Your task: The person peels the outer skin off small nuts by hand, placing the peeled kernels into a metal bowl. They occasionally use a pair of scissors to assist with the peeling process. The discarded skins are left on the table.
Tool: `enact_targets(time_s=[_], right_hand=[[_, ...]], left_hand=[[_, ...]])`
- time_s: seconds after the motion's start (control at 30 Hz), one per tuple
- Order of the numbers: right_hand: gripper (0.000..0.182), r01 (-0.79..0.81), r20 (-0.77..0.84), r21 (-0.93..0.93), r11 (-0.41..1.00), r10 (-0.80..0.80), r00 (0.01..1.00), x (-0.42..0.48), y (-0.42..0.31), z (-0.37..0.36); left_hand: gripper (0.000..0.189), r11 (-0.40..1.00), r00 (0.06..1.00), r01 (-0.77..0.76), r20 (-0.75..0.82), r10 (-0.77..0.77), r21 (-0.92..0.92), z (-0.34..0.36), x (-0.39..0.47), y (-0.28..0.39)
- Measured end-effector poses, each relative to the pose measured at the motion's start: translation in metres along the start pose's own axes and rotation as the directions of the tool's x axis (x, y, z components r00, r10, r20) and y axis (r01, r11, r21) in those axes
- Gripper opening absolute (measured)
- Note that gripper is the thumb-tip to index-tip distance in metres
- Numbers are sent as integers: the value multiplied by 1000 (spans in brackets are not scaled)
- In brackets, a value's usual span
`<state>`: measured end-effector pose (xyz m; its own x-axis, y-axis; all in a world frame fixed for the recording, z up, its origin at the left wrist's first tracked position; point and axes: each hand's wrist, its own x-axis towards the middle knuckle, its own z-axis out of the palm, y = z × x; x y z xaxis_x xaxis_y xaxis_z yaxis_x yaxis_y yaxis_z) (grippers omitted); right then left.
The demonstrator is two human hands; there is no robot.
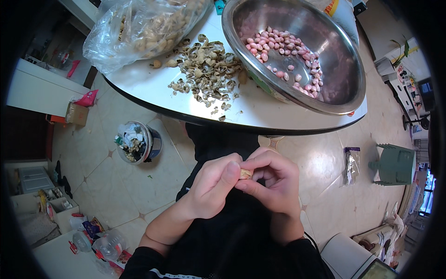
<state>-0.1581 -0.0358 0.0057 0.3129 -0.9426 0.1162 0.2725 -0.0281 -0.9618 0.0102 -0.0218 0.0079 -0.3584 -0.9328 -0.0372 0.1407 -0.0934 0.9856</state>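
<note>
Above my lap, short of the table edge, my left hand (217,185) and my right hand (273,179) meet around one peanut in its shell (246,174). My left thumb presses at one side of it, while my right thumb and forefinger pinch the other; fingers cover part of the shell. On the white table (150,92) lies a heap of broken peanut shells (209,68). To its right stands a wide stainless steel basin (292,89) with many shelled pink peanuts (275,42) inside. A clear plastic bag (139,42) of unshelled peanuts rests at the back left.
A bin (150,139) with rubbish stands on the tiled floor left of my legs. Farther right are a green plastic stool (395,164) and a clear packet (352,165) on the floor. Plastic bottles (109,244) sit at the lower left.
</note>
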Motion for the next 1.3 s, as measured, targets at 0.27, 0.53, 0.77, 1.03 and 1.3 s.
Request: enact_targets(time_s=[0.27, 0.53, 0.77, 1.03, 1.3], right_hand=[[22, 33, -13, -6, 999, -33, 999, -2, 5, 1], [23, 96, 42, -68, 993, -93, 995, -4, 11, -2], [26, 33, 35, -87, 996, -30, 999, -6, 4, -2], [27, -5, -11, -154, 988, 4, 1000, -8, -5, 3], [24, -145, -89, -44, 988, 141, 986, -14, 6, 1]], left_hand=[[46, 998, 999, -22, -47, 20, -53, 8, -2, -2], [46, 998, 997, 8, -82, -13, -66, 10, -8, -8], [48, 998, 993, 24, -116, -29, -53, 13, -10, -13], [46, 977, 963, -133, -210, 167, 167, 17, -7, -19], [45, 997, 987, 37, -154, -47, -72, 14, -8, -9]])
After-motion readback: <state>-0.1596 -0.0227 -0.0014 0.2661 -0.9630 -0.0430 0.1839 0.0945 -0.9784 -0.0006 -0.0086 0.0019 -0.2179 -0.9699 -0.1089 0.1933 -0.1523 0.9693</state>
